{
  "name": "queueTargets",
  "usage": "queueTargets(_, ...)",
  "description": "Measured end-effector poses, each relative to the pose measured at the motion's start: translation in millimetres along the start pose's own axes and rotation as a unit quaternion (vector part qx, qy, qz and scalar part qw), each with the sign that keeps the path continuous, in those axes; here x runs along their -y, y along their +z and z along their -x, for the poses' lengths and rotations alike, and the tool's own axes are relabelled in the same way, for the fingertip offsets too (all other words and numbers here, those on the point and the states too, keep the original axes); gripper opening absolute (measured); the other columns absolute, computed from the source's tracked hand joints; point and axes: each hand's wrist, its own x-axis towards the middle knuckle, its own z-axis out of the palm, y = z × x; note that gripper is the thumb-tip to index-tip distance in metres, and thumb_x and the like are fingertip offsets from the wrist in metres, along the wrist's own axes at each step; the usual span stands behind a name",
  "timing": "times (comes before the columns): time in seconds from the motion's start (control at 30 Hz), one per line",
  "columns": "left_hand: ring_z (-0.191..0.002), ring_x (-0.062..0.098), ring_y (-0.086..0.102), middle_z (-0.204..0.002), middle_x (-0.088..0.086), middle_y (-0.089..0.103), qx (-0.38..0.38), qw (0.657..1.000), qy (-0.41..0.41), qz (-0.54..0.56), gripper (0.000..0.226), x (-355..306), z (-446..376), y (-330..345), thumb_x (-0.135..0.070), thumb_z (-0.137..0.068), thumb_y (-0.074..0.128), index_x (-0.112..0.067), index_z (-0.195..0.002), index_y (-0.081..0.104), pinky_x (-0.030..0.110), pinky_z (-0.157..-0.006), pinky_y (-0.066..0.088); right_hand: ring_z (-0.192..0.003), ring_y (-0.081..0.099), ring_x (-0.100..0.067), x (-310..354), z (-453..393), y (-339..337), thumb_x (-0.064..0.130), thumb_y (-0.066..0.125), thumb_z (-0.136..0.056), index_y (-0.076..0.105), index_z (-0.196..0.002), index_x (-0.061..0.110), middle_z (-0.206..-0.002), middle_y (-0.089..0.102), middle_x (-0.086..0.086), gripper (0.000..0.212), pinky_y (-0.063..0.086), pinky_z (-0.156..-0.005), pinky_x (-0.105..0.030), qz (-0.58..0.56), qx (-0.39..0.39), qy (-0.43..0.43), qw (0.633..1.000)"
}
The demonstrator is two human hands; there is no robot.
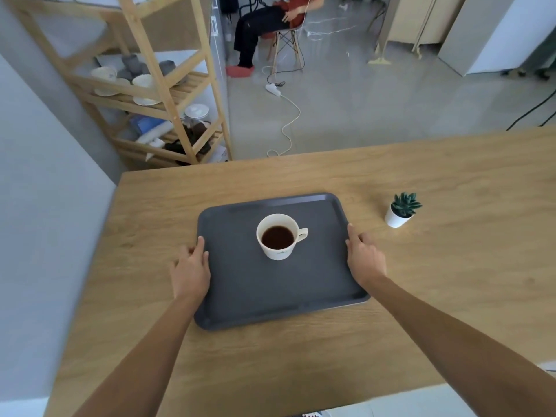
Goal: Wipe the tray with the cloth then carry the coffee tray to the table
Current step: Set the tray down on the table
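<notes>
A dark grey tray (pixel 270 299) lies flat on the wooden table (pixel 451 266). At its middle stands a white cup (pixel 278 237) of dark coffee, handle pointing right. My left hand (pixel 191 270) holds the tray's left rim, fingers lying along the edge. My right hand (pixel 365 257) holds the right rim the same way. No cloth is in view.
A small green plant in a white pot (pixel 401 210) stands on the table right of the tray. A wooden shelf rack (pixel 156 94) with cups and jars is at the far left. A person sits on a chair (pixel 285 34) beyond, with cables and a power strip (pixel 273 89) on the floor.
</notes>
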Motion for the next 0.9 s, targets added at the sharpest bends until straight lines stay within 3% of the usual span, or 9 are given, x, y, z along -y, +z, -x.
queueTargets(0.13,-0.09,0.035,0.057,-0.114,0.017,0.053,0.02,1.0,0.012,-0.008,0.045,2.6,-2.5,-1.9,-0.028,-0.1,0.037,-0.017,-0.144,0.04,0.048,-0.092,0.039,-0.105,0.056,-0.039,-1.6,-0.8,-5.4,0.028,0.033,-0.102,0.025,-0.149,0.016,-0.127,0.049,-0.017,0.05,0.048,-0.077,-0.043,0.001,0.037,-0.003,0.999)
queueTargets(0.23,-0.109,0.04,0.052,-0.128,0.023,0.048,0.015,0.999,-0.025,-0.013,0.049,-2.1,-3.8,-3.6,-0.035,-0.099,0.036,-0.017,-0.144,0.039,0.053,-0.097,0.038,-0.112,0.052,-0.039,-6.9,-1.8,-14.0,0.031,0.034,-0.101,0.024,-0.15,0.018,-0.129,0.047,-0.017,0.051,0.047,-0.083,-0.045,-0.024,0.062,-0.006,0.998)
queueTargets(0.33,-0.122,0.049,0.04,-0.139,0.032,0.034,-0.076,0.994,-0.057,0.05,0.053,-37.2,-8.3,-22.9,-0.04,-0.098,0.036,-0.003,-0.135,0.041,0.062,-0.101,0.036,-0.093,0.054,-0.041,-18.1,1.9,-25.7,0.028,0.04,-0.098,0.046,-0.137,0.009,-0.105,0.057,-0.021,0.045,0.051,-0.08,-0.048,-0.057,-0.065,-0.045,0.995)
queueTargets(0.4,-0.125,0.044,0.038,-0.138,0.03,0.036,-0.137,0.984,0.013,0.115,0.051,-81.3,-14.6,-41.3,-0.035,-0.098,0.039,-0.001,-0.137,0.039,0.056,-0.105,0.034,-0.08,0.052,-0.038,-31.3,0.7,-34.6,0.026,0.04,-0.094,0.059,-0.121,0.004,-0.09,0.059,-0.021,0.04,0.05,-0.074,-0.046,-0.082,-0.185,-0.045,0.978)
queueTargets(0.47,-0.126,0.034,0.04,-0.137,0.023,0.042,-0.151,0.963,0.119,0.187,0.046,-138.0,-17.9,-54.1,-0.026,-0.098,0.043,-0.004,-0.139,0.042,0.044,-0.107,0.035,-0.081,0.047,-0.034,-46.6,-2.8,-44.9,0.019,0.044,-0.094,0.06,-0.113,0.003,-0.091,0.057,-0.021,0.03,0.044,-0.076,-0.043,-0.109,-0.253,-0.014,0.961)
queueTargets(0.57,-0.122,0.023,0.049,-0.131,0.013,0.051,-0.058,0.927,0.241,0.281,0.039,-222.6,-14.9,-47.0,-0.022,-0.1,0.042,-0.006,-0.134,0.05,0.025,-0.105,0.034,-0.089,0.043,-0.034,-68.6,-8.0,-50.6,0.01,0.049,-0.091,0.056,-0.111,0.001,-0.102,0.055,-0.023,0.023,0.036,-0.081,-0.041,-0.166,-0.3,0.066,0.937)
queueTargets(0.63,-0.115,0.022,0.057,-0.125,0.011,0.059,0.033,0.909,0.271,0.316,0.035,-267.5,-9.1,-25.0,-0.021,-0.1,0.042,-0.007,-0.128,0.056,0.031,-0.101,0.044,-0.099,0.044,-0.039,-81.1,-11.0,-50.5,0.006,0.05,-0.091,0.054,-0.114,-0.001,-0.111,0.052,-0.025,0.025,0.037,-0.087,-0.044,-0.232,-0.295,0.119,0.919)
queueTargets(0.77,-0.12,0.022,0.058,-0.13,0.009,0.062,0.202,0.896,0.164,0.359,0.034,-325.2,4.1,25.5,-0.02,-0.1,0.041,-0.01,-0.129,0.058,0.033,-0.101,0.046,-0.119,0.049,-0.037,-103.1,-25.9,-57.0,0.012,0.042,-0.096,0.052,-0.131,0.006,-0.129,0.052,-0.021,0.036,0.038,-0.101,-0.04,-0.33,-0.158,0.208,0.907)
queueTargets(0.9,-0.134,0.019,0.044,-0.148,0.003,0.045,0.329,0.847,0.032,0.417,0.042,-355.3,13.2,61.1,-0.022,-0.102,0.038,-0.019,-0.143,0.042,0.032,-0.107,0.04,-0.123,0.053,-0.026,-116.4,-34.6,-62.1,0.019,0.041,-0.097,0.05,-0.138,0.023,-0.136,0.058,-0.005,0.043,0.041,-0.097,-0.03,-0.38,-0.043,0.197,0.903)
